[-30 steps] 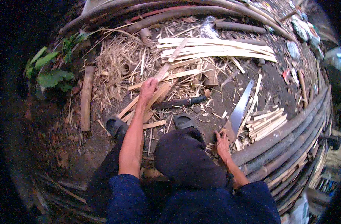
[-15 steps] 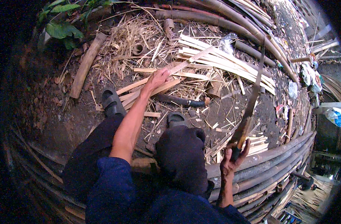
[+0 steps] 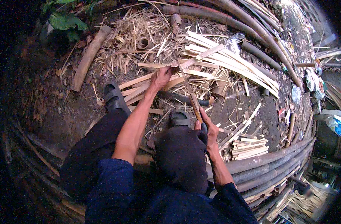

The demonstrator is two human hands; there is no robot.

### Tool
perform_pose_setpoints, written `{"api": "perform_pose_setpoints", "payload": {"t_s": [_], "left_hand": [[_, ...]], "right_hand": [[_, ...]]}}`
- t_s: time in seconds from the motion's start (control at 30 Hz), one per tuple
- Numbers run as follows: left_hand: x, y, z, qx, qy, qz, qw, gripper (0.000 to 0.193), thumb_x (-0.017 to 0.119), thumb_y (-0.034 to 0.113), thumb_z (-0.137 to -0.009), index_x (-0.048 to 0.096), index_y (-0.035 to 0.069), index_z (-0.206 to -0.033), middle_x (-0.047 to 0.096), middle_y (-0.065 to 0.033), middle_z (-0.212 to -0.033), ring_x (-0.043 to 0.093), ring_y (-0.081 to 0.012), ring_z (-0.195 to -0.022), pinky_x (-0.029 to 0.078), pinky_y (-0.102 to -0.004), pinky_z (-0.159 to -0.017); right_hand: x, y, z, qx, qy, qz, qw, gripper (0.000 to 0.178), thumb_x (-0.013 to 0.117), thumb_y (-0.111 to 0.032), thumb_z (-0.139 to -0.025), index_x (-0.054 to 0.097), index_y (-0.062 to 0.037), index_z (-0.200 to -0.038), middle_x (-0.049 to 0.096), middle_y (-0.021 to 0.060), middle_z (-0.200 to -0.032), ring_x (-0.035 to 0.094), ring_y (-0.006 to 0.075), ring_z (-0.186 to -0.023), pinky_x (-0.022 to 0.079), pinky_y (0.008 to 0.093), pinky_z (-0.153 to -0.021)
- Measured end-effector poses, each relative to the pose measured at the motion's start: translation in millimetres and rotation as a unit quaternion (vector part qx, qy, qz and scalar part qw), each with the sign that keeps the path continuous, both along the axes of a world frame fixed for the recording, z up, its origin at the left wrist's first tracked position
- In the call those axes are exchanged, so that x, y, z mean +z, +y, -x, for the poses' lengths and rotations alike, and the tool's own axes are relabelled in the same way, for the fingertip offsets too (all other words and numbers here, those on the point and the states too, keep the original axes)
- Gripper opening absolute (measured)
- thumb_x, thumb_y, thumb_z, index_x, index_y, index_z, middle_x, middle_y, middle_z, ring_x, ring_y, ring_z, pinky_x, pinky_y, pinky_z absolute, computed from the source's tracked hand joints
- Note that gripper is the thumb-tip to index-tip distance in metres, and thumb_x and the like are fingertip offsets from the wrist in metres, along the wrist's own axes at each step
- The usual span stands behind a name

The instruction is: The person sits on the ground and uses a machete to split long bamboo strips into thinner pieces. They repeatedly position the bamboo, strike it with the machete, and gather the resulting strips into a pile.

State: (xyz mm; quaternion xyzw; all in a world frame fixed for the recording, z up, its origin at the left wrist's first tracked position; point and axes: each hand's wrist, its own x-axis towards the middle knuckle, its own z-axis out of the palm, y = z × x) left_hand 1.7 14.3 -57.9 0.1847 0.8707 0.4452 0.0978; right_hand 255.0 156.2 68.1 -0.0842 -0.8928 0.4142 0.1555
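My left hand (image 3: 162, 77) is closed around a flat pale bamboo strip (image 3: 209, 52), whose far end lies over a fan of other strips (image 3: 234, 67). In my right hand (image 3: 209, 128) is a long, narrow-bladed saw (image 3: 189, 85) with a wooden handle. Its blade crosses the held strip just right of my left fingers; teeth are too small to make out. Beneath my left hand lie several more strips (image 3: 135, 89). A dark tool with a black grip (image 3: 181, 98) rests on the soil between my sandaled feet and the strips.
Short cut strips (image 3: 250, 147) are piled at the right, beside stacked bamboo poles (image 3: 267, 160). More long poles (image 3: 219, 18) curve along the far side. Shavings (image 3: 135, 33) cover the ground ahead, and a thick bamboo piece (image 3: 90, 58) lies at the left.
My right hand has swung the saw left and inward, bringing its blade across the strip. My left hand still grips the strip. The whole view has shifted slightly.
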Motion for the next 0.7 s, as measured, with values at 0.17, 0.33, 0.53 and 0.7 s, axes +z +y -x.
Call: {"api": "perform_pose_setpoints", "payload": {"t_s": [0.17,0.33,0.53,0.7], "left_hand": [[-5.9,5.3,0.8,0.016,-0.039,-0.028,0.999,0.031,0.043,0.030,-0.091,0.064,0.008,-0.098,0.063,-0.0214,-0.086,0.062,-0.0402,-0.082,0.048,-0.0443,-0.069],[-16.6,-8.5,11.6,0.025,-0.055,0.010,0.998,0.029,0.046,0.030,-0.090,0.064,0.010,-0.099,0.063,-0.0208,-0.086,0.062,-0.0394,-0.081,0.048,-0.0436,-0.069],[-15.5,4.4,-0.6,0.034,0.033,0.016,0.999,0.026,0.047,0.026,-0.089,0.064,0.008,-0.098,0.063,-0.0216,-0.084,0.061,-0.0395,-0.080,0.048,-0.0435,-0.066],[0.7,-2.6,4.1,0.054,-0.003,-0.007,0.999,0.026,0.048,0.026,-0.089,0.061,0.004,-0.091,0.059,-0.0230,-0.077,0.059,-0.0390,-0.070,0.045,-0.0418,-0.062]], "right_hand": [[-5.4,5.8,-11.0,0.051,-0.009,-0.034,0.998,0.051,0.065,-0.014,-0.081,0.053,-0.0076,-0.130,0.067,0.0193,-0.098,0.068,0.0246,-0.070,0.052,0.0324,-0.064],[19.4,9.2,-64.2,0.064,-0.058,-0.002,0.996,0.053,0.065,-0.014,-0.078,0.054,-0.0129,-0.130,0.066,0.0221,-0.096,0.069,0.0303,-0.075,0.053,0.0344,-0.067],[26.8,5.0,-8.5,0.019,-0.131,-0.004,0.991,0.053,0.064,-0.012,-0.078,0.053,-0.0139,-0.130,0.065,0.0181,-0.106,0.068,0.0307,-0.085,0.054,0.0336,-0.072],[34.4,6.6,-34.3,0.042,-0.137,0.001,0.990,0.051,0.062,-0.007,-0.079,0.053,-0.0102,-0.129,0.061,0.0193,-0.117,0.067,0.0292,-0.092,0.053,0.0332,-0.077]]}}
